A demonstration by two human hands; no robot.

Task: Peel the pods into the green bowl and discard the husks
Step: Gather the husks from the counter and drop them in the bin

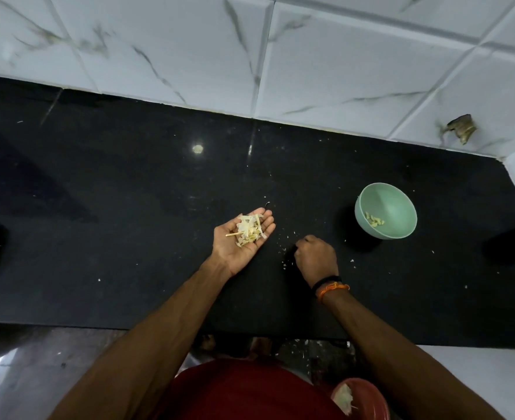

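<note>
**Hands gathering husks off the bench**

Left hand spread flat, palm up, cupping a heap of husks as a tray. Right hand curled knuckles-up on the bench, seemingly pinching scraps; contents hidden. Green bowl well right, holding peeled pods. Red bin below, likely for discards.

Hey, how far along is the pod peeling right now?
Done: a few peeled pieces lie in the green bowl. In hand: the left hand cups a pile of husks; the right hand gathers scraps off the counter. Left: discarding the husks. No unpeeled pods show.
</note>
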